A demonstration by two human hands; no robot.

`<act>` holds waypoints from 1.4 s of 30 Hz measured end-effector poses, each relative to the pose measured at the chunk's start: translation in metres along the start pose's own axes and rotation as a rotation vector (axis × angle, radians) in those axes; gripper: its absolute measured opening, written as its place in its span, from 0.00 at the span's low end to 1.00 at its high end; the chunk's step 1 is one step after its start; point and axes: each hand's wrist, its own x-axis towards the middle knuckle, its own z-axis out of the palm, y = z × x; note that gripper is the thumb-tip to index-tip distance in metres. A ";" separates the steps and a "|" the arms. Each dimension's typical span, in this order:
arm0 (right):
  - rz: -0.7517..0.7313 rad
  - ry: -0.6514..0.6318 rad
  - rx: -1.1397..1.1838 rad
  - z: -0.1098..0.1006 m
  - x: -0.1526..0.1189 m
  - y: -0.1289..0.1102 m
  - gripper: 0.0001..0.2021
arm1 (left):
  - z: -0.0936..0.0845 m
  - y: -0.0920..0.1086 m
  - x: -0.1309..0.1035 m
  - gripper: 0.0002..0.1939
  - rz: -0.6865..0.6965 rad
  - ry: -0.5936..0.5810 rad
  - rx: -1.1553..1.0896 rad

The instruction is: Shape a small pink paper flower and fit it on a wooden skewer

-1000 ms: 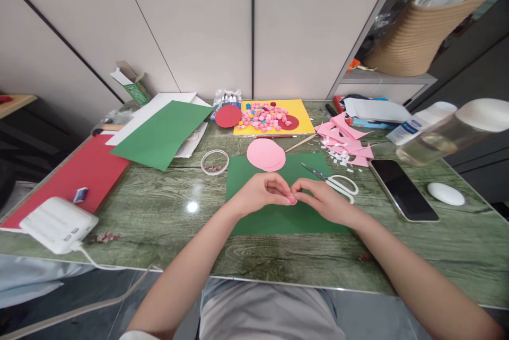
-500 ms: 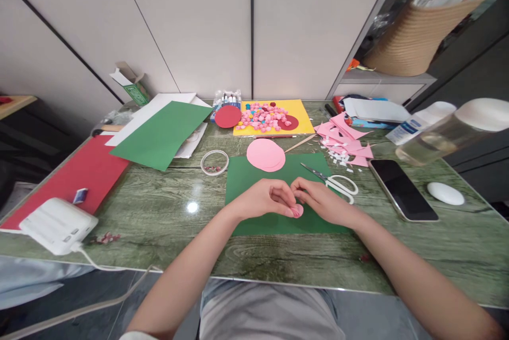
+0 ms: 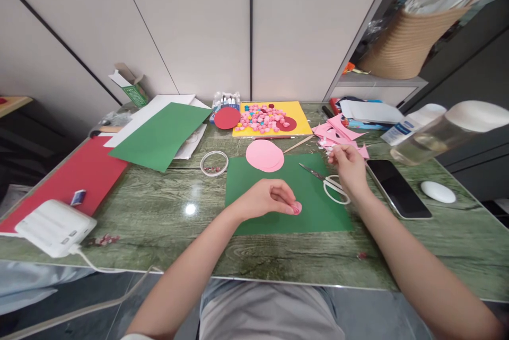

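My left hand (image 3: 270, 197) is above the green paper (image 3: 262, 223), its thumb and fingertips pinching a small pink piece (image 3: 297, 208). It has a darker pink streak; I cannot tell its exact kind. My right hand (image 3: 350, 167) is over the edge of the white scraps (image 3: 326, 150), thumb and fingers closed together. Whatever is between those fingertips is too small to make out. White-handled scissors (image 3: 333, 189) lie on the green paper, just left of my right wrist. Two overlapping pink paper circles (image 3: 262, 154) rest at the paper's back edge.
Pink paper offcuts (image 3: 338, 129) lie behind my right hand. A phone (image 3: 397, 189) and a white mouse-shaped object (image 3: 438, 191) are to the right. Small pink balls (image 3: 262, 117) cover yellow paper (image 3: 300, 109). A tape roll (image 3: 213, 164) lies left of the green paper.
My right hand has left my left hand and moved right and away from me to the white scraps. The left hand stays put with the pink piece.
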 end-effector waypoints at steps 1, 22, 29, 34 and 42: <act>-0.002 0.022 0.010 0.000 0.002 0.003 0.10 | 0.000 0.000 0.000 0.16 0.005 0.006 0.000; 0.340 0.137 0.436 -0.030 0.033 0.012 0.04 | 0.003 -0.001 0.001 0.16 -0.013 0.018 -0.011; 0.444 0.031 0.431 -0.026 0.029 0.018 0.06 | 0.003 0.000 0.001 0.16 -0.007 0.034 0.003; 0.441 0.015 0.377 -0.028 0.031 0.022 0.03 | 0.003 0.000 0.001 0.16 0.003 0.036 0.000; 0.138 0.035 0.220 -0.013 0.006 -0.014 0.16 | 0.001 -0.004 0.004 0.16 0.031 0.124 -0.030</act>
